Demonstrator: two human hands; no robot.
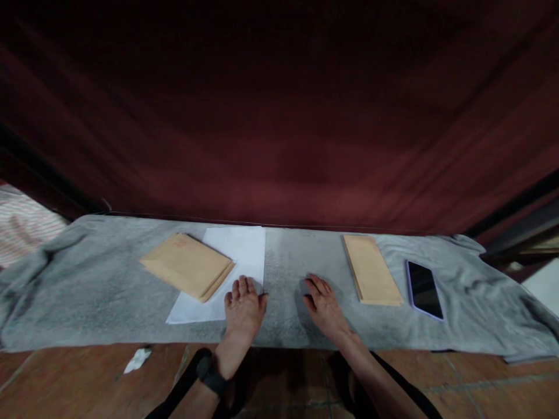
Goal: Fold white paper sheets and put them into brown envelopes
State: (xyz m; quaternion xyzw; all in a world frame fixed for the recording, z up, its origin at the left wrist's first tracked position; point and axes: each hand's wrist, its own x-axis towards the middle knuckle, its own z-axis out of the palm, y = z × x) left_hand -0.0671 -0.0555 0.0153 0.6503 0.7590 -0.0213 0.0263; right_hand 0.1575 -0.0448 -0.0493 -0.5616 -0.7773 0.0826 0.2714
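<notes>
My left hand (243,305), with a dark watch (211,374) on its wrist, lies palm down at the lower right part of the white paper (244,250). Its fingers are stretched out and hold nothing. A stack of brown envelopes (186,265) rests askew on the paper, just left of these fingers. Over the bare grey cloth (286,267) is my right hand (324,307), fingers loosely bent and thumb apart, with nothing in it. Whether it touches the cloth I cannot tell. To its right lies a second, narrower-looking stack of brown envelopes (373,270).
A phone with a purple edge (424,290) lies at the right on the cloth-covered surface. Dark red panelling (279,145) rises directly behind. Below the front edge, a crumpled white scrap (137,360) lies on the tiled floor (87,384). Striped fabric (26,224) shows far left.
</notes>
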